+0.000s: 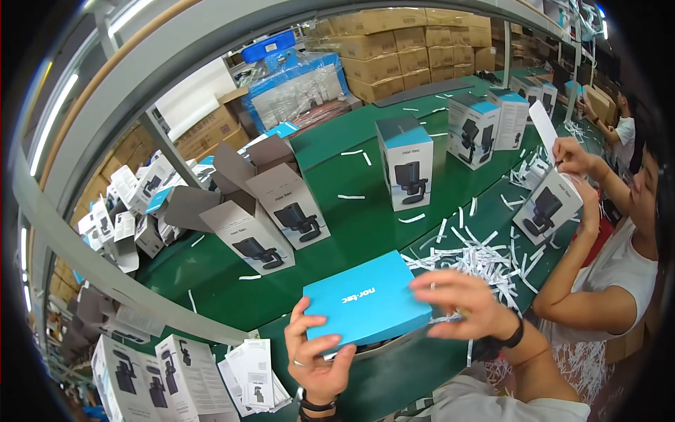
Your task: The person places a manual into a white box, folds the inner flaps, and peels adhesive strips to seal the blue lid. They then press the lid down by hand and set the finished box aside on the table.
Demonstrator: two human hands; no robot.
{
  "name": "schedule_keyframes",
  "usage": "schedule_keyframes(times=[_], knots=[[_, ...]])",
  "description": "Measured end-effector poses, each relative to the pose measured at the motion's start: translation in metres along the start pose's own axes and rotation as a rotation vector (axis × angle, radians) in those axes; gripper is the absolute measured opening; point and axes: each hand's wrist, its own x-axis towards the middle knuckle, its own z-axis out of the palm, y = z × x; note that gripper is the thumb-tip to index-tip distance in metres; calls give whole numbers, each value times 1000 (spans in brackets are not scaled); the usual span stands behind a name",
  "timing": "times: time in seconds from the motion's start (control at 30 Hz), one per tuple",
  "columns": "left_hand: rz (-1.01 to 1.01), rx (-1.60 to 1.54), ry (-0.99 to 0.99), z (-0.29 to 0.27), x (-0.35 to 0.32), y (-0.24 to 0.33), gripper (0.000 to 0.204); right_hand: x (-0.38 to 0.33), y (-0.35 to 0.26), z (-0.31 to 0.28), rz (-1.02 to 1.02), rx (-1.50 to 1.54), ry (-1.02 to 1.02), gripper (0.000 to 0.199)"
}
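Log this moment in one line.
left hand: holding blue box | right hand: at box's right end | beyond, leftward: two open cartons | right: loose paper strips

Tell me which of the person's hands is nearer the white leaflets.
Left: the left hand is just right of the leaflets; the right hand is farther right, by the blue box.

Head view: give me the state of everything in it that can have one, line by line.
Blue box: held by left hand; open or shut unclear
Right hand: spread, at the box's right end
Two flapped boxes: upright, flaps open
Middle box: upright, closed
Co-worker's box: tilted, held
Paper strips: loose, heaped and scattered
Leaflets: loosely stacked
Cartons: stacked
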Motion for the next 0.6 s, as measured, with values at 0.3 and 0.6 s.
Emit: schedule_keyframes(times=[0.3,0.6], knots=[[184,157,-102,-18,0,-19,37,8,23,32,-123,102,17,30],[238,484,-422,-27,10,13,56,-3,40,44,-212,-4,105,23]])
